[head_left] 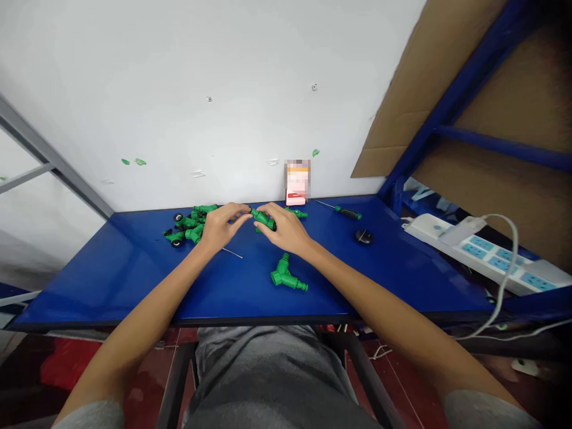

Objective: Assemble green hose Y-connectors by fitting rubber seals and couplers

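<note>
Over the blue table, my right hand (286, 229) is closed around a green plastic hose fitting (263, 219) with a dark ring at its lower right end. My left hand (224, 225) pinches with thumb and fingertips at the fitting's upper left end, where a small black part shows. The palm sides of both hands are hidden. Nearer to me lies a green Y-shaped hose connector (286, 275). Beside my left hand is a pile of green connectors (192, 223) with black ends, partly covered by that hand. Another green connector (298, 213) lies behind my right hand.
A screwdriver (347, 213) and a round black object (364, 237) lie to the right on the blue table (134, 280). A thin metal rod (232, 253) lies near my left wrist. A phone-like screen (297, 183) leans on the wall. A white power strip (487, 253) is at right.
</note>
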Tool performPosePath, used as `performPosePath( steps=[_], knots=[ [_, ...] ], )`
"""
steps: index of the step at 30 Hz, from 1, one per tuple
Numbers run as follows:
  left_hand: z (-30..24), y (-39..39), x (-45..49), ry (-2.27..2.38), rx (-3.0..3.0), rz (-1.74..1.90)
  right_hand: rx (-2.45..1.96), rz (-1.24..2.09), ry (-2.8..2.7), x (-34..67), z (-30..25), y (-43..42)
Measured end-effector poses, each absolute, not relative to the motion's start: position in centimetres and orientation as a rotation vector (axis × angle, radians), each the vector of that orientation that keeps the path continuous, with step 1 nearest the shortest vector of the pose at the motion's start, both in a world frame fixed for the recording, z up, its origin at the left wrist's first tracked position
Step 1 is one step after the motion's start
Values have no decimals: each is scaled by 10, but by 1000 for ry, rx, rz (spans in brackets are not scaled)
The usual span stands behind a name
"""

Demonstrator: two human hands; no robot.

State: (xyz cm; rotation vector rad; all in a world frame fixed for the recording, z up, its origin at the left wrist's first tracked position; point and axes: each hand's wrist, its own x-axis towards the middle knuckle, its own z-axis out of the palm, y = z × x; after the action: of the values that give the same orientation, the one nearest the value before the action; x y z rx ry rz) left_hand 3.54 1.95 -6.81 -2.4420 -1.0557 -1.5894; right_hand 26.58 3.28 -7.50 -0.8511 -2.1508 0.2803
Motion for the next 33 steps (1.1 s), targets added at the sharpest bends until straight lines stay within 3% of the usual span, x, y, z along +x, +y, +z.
performPosePath(
  steps=[8, 19, 33],
  knots=[
    [-62, 20, 33, -1142, -2514, -1689, -825, 209, -2209, 269, -74, 33],
    [-58, 26, 21, -944, -2698, -1497, -800, 139, -2271, 274, -74, 37],
    [-56, 25, 22, -1228, -2867, -1597, -694, 367, -2204, 272, -75, 43]
  ],
)
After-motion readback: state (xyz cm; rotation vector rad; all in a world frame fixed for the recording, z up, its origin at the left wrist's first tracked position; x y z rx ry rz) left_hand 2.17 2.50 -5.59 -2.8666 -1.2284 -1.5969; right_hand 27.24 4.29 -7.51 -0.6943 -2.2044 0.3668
